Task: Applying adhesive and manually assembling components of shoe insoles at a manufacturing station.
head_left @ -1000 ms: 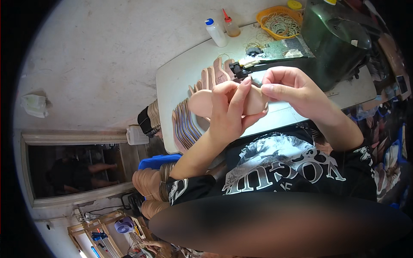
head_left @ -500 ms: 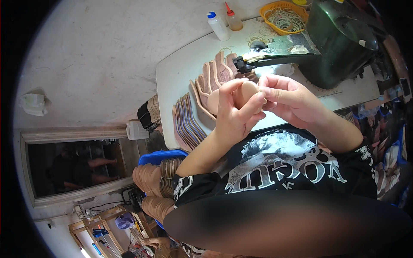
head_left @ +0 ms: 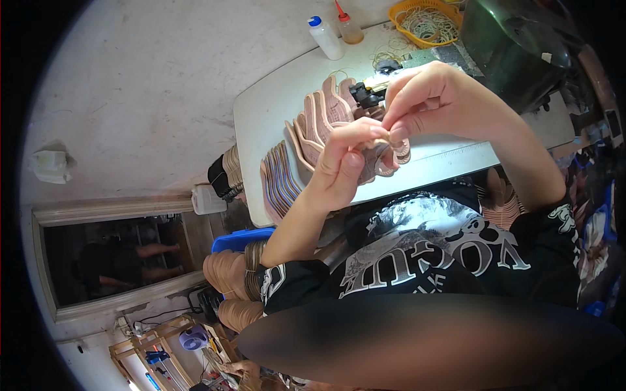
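Observation:
My left hand (head_left: 339, 156) and my right hand (head_left: 433, 101) meet over the table edge, both closed in a pinch. Between their fingertips is a small beige piece (head_left: 389, 138), mostly hidden by the fingers, so its full shape cannot be made out. Just beyond and below the fingers show the curved rims of pinkish-beige insoles (head_left: 403, 155). Overlapping shaped insoles (head_left: 316, 117) lie on the white table (head_left: 264, 104) past my left hand. Nearer the left edge leans a row of thin insoles (head_left: 280, 176) with dark and bluish edges.
A dark green machine (head_left: 505, 52) stands at the back right, its black arm end (head_left: 367, 94) close to my right hand. At the back are a white bottle (head_left: 326, 40), a red-tipped bottle (head_left: 350, 29) and a yellow basket (head_left: 424, 10) of rubber bands. A blue bin (head_left: 238, 239) with stacked insoles stands lower left.
My right hand has risen and turned, its fingers now pinching downward. The rounded beige piece seen between my hands before is now largely hidden. My left hand has shifted slightly left and down.

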A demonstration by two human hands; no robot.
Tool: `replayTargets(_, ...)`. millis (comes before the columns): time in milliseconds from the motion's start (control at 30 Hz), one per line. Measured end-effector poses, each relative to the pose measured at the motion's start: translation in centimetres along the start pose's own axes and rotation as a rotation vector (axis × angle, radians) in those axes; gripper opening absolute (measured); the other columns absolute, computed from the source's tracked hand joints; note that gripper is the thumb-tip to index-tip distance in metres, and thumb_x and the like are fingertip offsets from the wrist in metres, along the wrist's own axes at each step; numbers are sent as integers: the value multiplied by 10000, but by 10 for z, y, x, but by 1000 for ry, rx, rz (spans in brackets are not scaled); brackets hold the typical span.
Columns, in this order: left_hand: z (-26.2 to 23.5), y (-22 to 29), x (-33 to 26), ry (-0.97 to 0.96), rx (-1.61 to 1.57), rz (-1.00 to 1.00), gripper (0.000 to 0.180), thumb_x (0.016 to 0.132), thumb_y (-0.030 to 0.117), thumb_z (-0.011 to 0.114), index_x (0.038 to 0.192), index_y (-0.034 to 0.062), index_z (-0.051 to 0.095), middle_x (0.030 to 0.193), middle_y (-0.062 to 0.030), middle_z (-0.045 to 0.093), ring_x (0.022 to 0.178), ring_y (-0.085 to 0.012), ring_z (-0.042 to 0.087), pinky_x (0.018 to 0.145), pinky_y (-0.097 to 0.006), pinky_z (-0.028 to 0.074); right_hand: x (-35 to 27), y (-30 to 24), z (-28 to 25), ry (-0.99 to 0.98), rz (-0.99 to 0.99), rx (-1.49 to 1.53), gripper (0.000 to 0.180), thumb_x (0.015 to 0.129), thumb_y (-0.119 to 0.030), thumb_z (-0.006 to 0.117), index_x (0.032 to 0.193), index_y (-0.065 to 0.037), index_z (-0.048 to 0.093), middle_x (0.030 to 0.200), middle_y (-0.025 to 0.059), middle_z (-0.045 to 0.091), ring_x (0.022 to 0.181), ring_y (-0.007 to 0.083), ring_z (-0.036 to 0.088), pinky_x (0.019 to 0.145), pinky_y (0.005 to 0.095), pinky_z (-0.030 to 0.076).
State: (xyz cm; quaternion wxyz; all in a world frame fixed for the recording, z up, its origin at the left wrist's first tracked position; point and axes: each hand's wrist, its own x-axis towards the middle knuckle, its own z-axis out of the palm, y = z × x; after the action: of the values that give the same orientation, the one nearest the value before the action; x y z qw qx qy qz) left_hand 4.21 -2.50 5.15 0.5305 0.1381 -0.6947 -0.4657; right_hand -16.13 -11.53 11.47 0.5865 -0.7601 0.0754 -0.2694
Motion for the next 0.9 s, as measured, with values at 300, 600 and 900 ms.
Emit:
replayTargets(300, 2, 17, 9, 129, -169, -263, 309, 1033, 310, 317, 1218, 64, 350, 1035, -183, 588, 794, -200, 616, 711, -339, 538, 5, 3, 6, 92, -227, -568, 123, 790, -65, 716, 791, 17, 624, 761, 60, 603, 692, 161, 580, 610, 278, 450)
replayTargets(600, -5, 25, 15, 42, -235, -426, 342, 1018, 385, 337, 1043, 45, 356, 995, -201, 604, 788, -209, 643, 685, -317, 555, 17, 9, -10, -118, 180, 25, 224, 873, -175, 676, 768, 17, 630, 697, 14, 595, 617, 78, 517, 559, 231, 409)
replayTargets(900, -4, 33, 17, 11, -95, -532, 393, 1009, 413, 366, 993, 22, 405, 914, -121, 583, 783, -143, 596, 664, -267, 526, 26, -12, -12, -230, 376, -81, 242, 850, -248, 707, 793, -13, 722, 667, 26, 644, 623, 81, 590, 591, 229, 487)
